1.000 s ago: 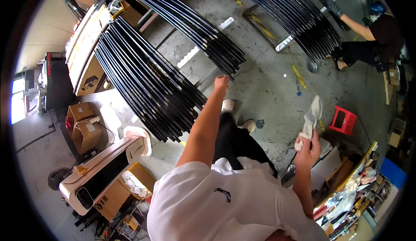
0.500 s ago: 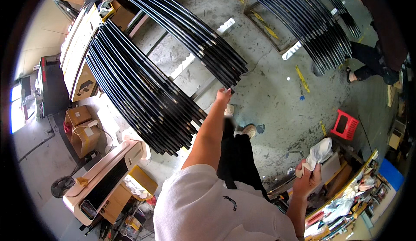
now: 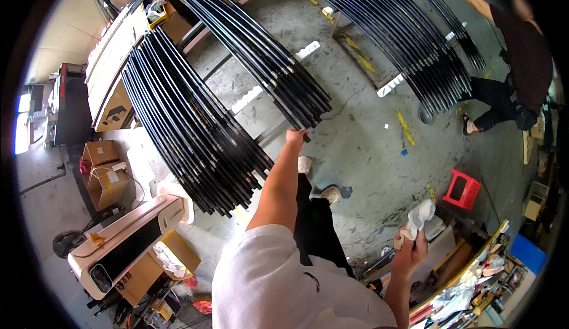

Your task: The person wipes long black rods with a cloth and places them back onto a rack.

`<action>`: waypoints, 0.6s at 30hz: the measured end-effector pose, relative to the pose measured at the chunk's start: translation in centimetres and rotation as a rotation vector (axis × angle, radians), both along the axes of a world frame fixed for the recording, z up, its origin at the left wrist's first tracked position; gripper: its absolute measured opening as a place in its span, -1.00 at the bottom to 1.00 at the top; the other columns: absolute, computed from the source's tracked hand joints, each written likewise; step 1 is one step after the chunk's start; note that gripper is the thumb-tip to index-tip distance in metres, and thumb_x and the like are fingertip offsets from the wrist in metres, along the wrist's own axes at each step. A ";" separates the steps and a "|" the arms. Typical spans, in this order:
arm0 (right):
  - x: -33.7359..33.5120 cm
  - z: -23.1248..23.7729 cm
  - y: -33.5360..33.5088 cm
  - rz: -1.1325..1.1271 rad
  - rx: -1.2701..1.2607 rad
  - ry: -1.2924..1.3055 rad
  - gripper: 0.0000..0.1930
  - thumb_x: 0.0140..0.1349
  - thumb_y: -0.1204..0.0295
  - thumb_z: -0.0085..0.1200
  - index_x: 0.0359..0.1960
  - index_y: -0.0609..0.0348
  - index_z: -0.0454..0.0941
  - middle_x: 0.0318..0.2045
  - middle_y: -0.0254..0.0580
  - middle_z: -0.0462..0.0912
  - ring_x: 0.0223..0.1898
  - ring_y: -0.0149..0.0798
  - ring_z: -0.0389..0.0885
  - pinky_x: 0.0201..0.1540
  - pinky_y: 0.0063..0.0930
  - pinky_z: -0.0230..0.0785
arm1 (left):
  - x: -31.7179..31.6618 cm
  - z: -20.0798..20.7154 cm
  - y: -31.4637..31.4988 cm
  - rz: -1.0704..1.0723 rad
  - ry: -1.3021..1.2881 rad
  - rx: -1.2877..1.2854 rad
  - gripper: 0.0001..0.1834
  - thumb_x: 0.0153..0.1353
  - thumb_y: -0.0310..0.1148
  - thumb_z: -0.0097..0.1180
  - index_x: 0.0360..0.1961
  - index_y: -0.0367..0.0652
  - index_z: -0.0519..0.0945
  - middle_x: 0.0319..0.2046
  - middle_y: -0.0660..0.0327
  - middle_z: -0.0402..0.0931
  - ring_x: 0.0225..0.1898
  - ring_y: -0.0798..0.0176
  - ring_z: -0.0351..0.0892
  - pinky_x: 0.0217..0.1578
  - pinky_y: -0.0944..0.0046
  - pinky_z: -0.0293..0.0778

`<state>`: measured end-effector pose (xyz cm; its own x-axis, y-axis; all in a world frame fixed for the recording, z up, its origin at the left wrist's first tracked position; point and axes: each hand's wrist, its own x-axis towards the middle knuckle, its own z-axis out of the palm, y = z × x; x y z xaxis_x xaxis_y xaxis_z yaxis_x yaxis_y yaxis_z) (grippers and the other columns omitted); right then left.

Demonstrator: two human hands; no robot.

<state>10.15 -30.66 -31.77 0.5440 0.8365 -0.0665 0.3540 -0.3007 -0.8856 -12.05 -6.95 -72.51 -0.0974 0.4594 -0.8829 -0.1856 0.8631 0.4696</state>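
My left hand (image 3: 295, 135) reaches forward and is closed around the near end of a black rod (image 3: 285, 111), which sticks out from the middle group of black rods (image 3: 261, 56). Off to the right, my right hand (image 3: 410, 249) grips a crumpled white cloth (image 3: 421, 213) that stands up above the fingers. Left of my outstretched arm lies a wider group of long black rods (image 3: 184, 122). White notched strips (image 3: 248, 99) show under the rods.
Another rod group (image 3: 397, 39) lies far right, with a person in dark clothes (image 3: 521, 68) beside it. A red stool (image 3: 462, 189) stands on the right. Near right is a cluttered workbench (image 3: 468, 287). A white-and-black machine (image 3: 127, 246) and cardboard boxes (image 3: 105, 175) stand left.
My left hand has drawn the rod's end slightly toward me, out past its neighbours. The right hand still holds the cloth, now more upright. The person at right shows more fully.
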 end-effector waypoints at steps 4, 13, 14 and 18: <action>0.6 -0.6 -0.5 0.179 0.095 -0.240 -0.72 0.20 0.57 -0.10 -0.05 0.37 0.45 -0.47 -0.25 0.51 -0.51 -0.43 0.43 -0.47 -0.54 0.29 | -2.3 4.8 -3.8 -0.037 -0.189 0.281 -0.91 0.21 -0.54 -0.04 -0.30 -0.28 0.33 -0.36 0.12 0.48 -0.25 0.15 0.59 -0.49 0.34 0.46; -0.3 4.9 0.3 0.252 0.331 -0.034 -0.64 0.08 0.62 -0.03 -0.04 0.20 0.50 -0.59 -0.18 0.42 -0.63 -0.34 0.32 -0.53 -0.55 0.22 | -3.9 24.6 -12.3 0.142 -0.517 0.633 -0.83 0.21 -0.54 -0.03 -0.21 -0.14 0.29 -0.28 0.13 0.46 -0.15 0.10 0.50 -0.04 0.06 0.42; -0.3 5.5 0.2 0.247 0.340 -0.015 -0.64 0.08 0.61 -0.03 -0.03 0.19 0.50 -0.60 -0.18 0.42 -0.63 -0.34 0.32 -0.53 -0.55 0.21 | -3.4 27.8 -12.5 0.172 -0.506 0.644 -0.81 0.21 -0.53 -0.03 -0.18 -0.11 0.29 -0.28 0.17 0.43 -0.17 0.14 0.47 -0.04 0.06 0.41; 0.1 6.7 -0.7 0.278 0.373 0.024 -0.65 0.10 0.59 -0.02 -0.03 0.19 0.50 -0.62 -0.18 0.41 -0.63 -0.35 0.33 -0.53 -0.54 0.22 | -1.8 38.2 -10.9 0.113 -0.524 0.865 -0.78 0.22 -0.49 -0.04 -0.12 -0.08 0.29 -0.32 0.21 0.37 -0.28 0.21 0.42 -0.15 0.09 0.40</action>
